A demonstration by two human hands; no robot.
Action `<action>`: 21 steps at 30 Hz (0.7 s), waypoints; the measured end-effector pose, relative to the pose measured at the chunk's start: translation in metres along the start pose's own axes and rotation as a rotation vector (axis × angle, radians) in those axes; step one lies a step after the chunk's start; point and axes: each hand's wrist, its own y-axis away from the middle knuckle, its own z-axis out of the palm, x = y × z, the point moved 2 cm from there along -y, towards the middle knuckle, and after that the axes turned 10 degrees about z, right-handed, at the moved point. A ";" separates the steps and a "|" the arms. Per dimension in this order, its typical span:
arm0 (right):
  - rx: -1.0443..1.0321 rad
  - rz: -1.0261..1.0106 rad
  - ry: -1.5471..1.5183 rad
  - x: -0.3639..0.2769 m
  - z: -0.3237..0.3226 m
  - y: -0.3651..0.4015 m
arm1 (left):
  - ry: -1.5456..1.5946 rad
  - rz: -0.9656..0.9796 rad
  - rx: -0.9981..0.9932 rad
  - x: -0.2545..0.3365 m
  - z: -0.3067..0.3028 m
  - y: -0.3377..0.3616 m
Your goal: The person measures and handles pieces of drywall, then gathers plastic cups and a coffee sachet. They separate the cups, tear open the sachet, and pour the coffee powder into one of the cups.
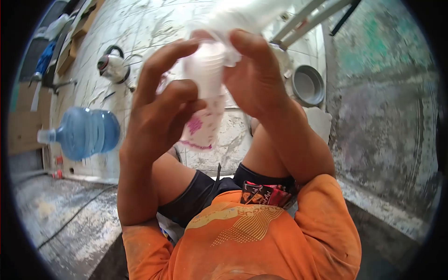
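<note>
A stack of cups (205, 72) is gripped above the floor (144, 25) by the left hand (156, 107). Its clear wrap (247, 17) is touched by the right hand (254, 74), whose closure cannot be told. A grey pan (308, 85) is set by the floor's right edge.

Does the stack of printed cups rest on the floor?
No, the stack of printed cups is raised between the left hand and right hand.
</note>
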 end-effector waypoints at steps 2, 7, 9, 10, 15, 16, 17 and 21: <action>0.003 -0.017 0.040 -0.001 0.004 0.001 | 0.029 -0.065 0.096 0.003 0.002 -0.002; 0.120 -0.013 0.082 0.002 0.000 0.002 | -0.090 -0.060 0.095 0.001 -0.006 -0.003; 0.129 -0.007 0.124 -0.001 -0.002 0.004 | -0.216 -0.004 0.102 -0.001 -0.012 -0.004; 0.134 0.004 0.164 -0.003 -0.003 0.004 | -0.253 0.000 0.130 -0.003 -0.014 -0.001; 0.234 0.011 0.165 -0.006 -0.003 0.011 | -0.450 0.022 0.219 -0.004 -0.024 0.006; 0.245 0.059 0.120 -0.006 -0.001 0.014 | -0.504 0.032 0.261 -0.002 -0.022 0.006; 0.246 0.056 0.119 -0.003 0.001 0.014 | -0.489 0.028 0.264 0.001 -0.017 0.004; 0.281 -0.136 0.000 0.001 0.004 0.012 | -0.299 -0.005 0.251 0.022 0.014 -0.002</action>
